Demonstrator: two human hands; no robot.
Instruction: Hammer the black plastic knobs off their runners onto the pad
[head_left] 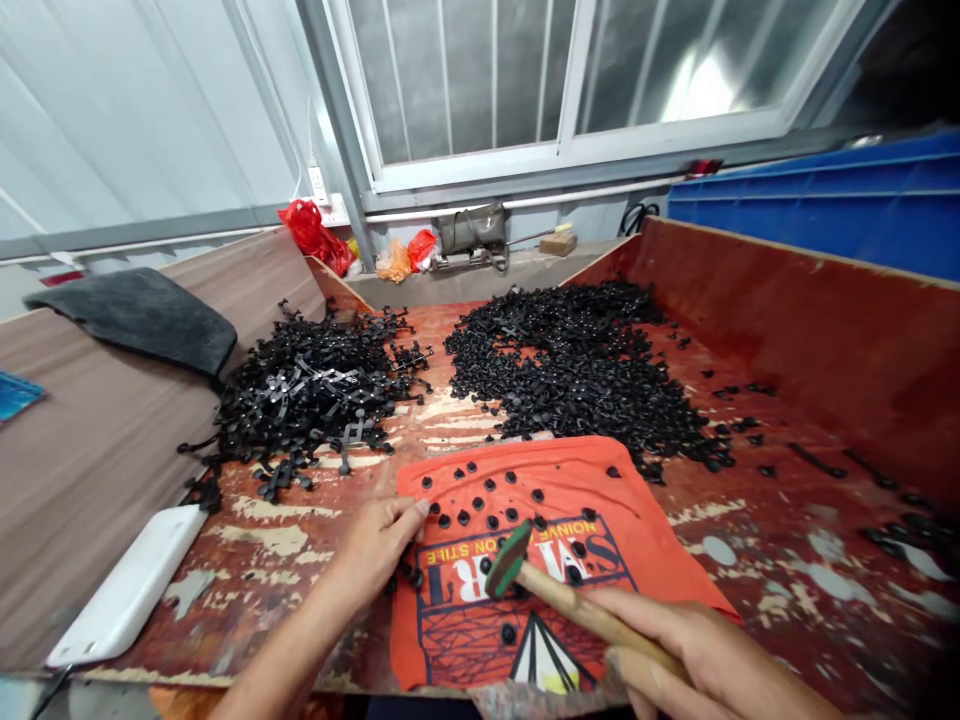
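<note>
An orange printed cloth (525,460) lies on the worn red tabletop, with several small black round pieces (508,634) scattered over it. My right hand (675,650) is wrapped round the wooden handle of a hammer (585,610), whose green head is over the middle of the cloth. At the cloth's left edge is my left hand (382,545), thumb and forefinger close together beside a black piece; whether it grips anything is too small to make out.
A heap of black linked parts (300,390) is at the left, and a larger heap of small black parts (585,370) lies behind the cloth. A white device (127,585) rests at the left edge. Wooden side boards (810,320) flank the table; a blue crate (817,205) stands beyond.
</note>
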